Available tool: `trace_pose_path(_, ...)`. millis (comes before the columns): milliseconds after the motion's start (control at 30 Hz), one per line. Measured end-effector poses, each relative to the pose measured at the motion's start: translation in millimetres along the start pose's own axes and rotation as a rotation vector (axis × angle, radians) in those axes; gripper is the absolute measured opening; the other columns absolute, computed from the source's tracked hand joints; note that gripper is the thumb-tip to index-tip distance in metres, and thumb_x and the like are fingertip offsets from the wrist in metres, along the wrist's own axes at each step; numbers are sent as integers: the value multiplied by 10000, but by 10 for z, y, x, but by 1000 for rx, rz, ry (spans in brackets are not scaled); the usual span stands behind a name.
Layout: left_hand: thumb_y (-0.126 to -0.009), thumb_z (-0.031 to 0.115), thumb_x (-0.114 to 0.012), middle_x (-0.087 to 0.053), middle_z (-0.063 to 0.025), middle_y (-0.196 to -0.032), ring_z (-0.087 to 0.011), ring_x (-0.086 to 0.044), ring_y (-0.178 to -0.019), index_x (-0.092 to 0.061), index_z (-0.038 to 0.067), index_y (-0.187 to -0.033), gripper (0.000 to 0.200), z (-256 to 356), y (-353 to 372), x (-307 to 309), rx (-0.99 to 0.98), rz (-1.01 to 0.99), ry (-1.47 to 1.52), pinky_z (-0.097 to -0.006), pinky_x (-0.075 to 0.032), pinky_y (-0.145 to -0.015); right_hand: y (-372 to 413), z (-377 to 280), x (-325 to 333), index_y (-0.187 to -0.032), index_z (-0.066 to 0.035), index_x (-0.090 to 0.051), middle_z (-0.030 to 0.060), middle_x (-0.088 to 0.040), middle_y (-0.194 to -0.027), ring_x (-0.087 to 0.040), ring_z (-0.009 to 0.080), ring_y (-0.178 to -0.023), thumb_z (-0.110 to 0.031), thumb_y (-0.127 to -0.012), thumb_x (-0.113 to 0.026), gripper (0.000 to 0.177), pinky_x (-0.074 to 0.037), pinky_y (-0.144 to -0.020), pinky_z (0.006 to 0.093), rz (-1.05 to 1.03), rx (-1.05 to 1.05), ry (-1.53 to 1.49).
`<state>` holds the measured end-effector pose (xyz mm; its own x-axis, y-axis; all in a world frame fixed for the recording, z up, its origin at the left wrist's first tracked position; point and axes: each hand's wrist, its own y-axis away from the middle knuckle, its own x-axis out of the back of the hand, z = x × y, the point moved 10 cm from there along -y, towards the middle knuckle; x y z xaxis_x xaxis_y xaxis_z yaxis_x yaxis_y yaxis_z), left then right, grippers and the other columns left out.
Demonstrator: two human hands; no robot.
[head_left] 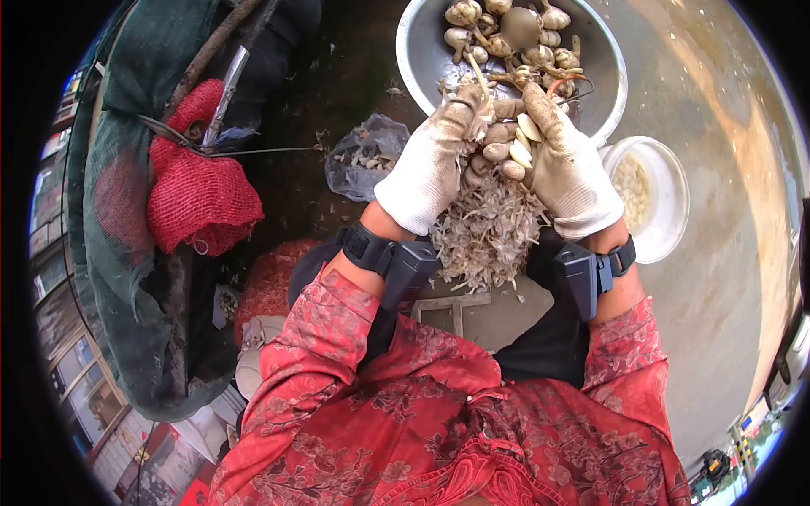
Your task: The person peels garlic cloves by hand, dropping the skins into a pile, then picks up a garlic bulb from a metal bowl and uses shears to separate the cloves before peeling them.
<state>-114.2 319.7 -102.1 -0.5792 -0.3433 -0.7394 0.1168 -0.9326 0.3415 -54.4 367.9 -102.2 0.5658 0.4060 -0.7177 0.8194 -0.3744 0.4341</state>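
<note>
Both my hands wear white cotton gloves. My left hand [434,160] and my right hand [565,164] are closed together around a garlic bulb [499,148] that is split into loose cloves. A peeled clove [530,127] shows against the right glove. Just beyond the hands stands a metal basin [422,51] holding several whole garlic bulbs [506,34]. Below my hands lies a heap of garlic skins [489,236].
A white plastic tub [666,194] of peeled cloves stands at the right. A clear plastic bag [367,156] with scraps lies left of my hands. Red mesh sacks [198,190] and green netting [118,253] hang at the left. The ground is wet concrete [726,278].
</note>
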Motion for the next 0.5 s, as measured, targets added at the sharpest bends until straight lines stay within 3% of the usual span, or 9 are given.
trace_pose_path(100,-989,306,-481,-557,22,-802,-41,-484,-629,-531,3,-1219,383,30,37,-13,27,42,-73,-167,-385,-520,29,-47,-19,-1120,-74,-562,6,-631,-861,-617,96,-720,-347,-1001,-461,315,-454,-560,214,43,16,17)
trace_pose_path(167,-969,231,-526,-559,2,-790,-51,-489,-624,-552,7,-1160,295,48,61,186,-8,222,-34,-180,-394,-523,48,-84,29,-1120,-65,-561,11,-631,-859,-617,97,-712,-346,-1002,-460,322,-453,-555,215,76,39,44)
trace_pose_path(200,-950,162,-542,-568,-21,-791,-72,-499,-618,-563,22,-1083,194,16,75,251,13,210,31,-187,-395,-519,40,-107,61,-1122,-55,-560,20,-632,-874,-617,99,-707,-337,-999,-469,321,-453,-553,216,66,36,48)
trace_pose_path(367,-924,133,-554,-559,-39,-779,-102,-501,-601,-557,40,-1030,141,-9,61,321,40,220,124,-200,-390,-494,110,-288,317,-1082,-40,-572,2,-603,-814,-571,75,-663,-288,-990,-499,275,-420,-527,186,142,60,111)
trace_pose_path(433,-914,146,-574,-557,-37,-780,-94,-496,-598,-559,38,-1039,166,-120,121,354,143,254,47,-210,-395,-487,202,-411,494,-1057,-40,-580,-4,-585,-813,-543,55,-660,-275,-983,-519,254,-386,-500,170,232,34,150)
trace_pose_path(500,-906,146,-579,-552,-28,-781,-84,-488,-591,-555,45,-1022,156,-178,133,308,157,232,-25,-200,-387,-483,330,-683,644,-1033,-44,-576,-25,-531,-778,-472,42,-622,-318,-975,-536,283,-336,-470,158,387,159,245)
